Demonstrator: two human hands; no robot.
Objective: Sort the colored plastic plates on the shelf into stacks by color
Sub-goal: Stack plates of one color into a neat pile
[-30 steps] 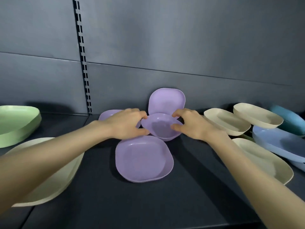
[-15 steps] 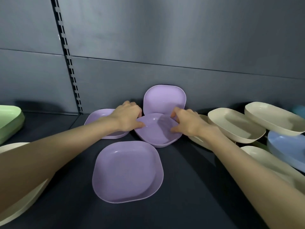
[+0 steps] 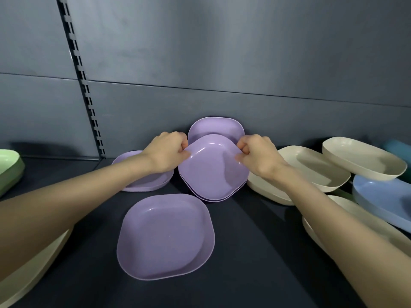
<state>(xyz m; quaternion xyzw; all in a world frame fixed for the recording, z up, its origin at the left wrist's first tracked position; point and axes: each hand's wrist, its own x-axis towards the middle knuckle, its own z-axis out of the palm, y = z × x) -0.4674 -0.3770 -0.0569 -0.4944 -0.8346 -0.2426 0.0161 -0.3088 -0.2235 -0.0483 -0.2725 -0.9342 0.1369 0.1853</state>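
Both hands hold a small stack of purple plates (image 3: 213, 172), tilted up toward me above the dark shelf. My left hand (image 3: 166, 152) pinches its left rim and my right hand (image 3: 258, 154) pinches its right rim. Behind the stack, another purple plate (image 3: 216, 126) leans against the back wall. A purple plate (image 3: 153, 183) lies flat under my left wrist. The nearest purple plate (image 3: 165, 235) lies flat on the shelf in front of me.
Cream plates (image 3: 311, 170) overlap at the right, with a blue plate (image 3: 382, 196) among them and a teal one (image 3: 398, 146) behind. A green plate (image 3: 9, 165) and a cream plate (image 3: 29, 278) sit at the left. The grey back wall (image 3: 222, 63) stands close behind.
The held purple plates have risen and tilted toward me, with both hands now gripping the rims higher. The view has moved closer.
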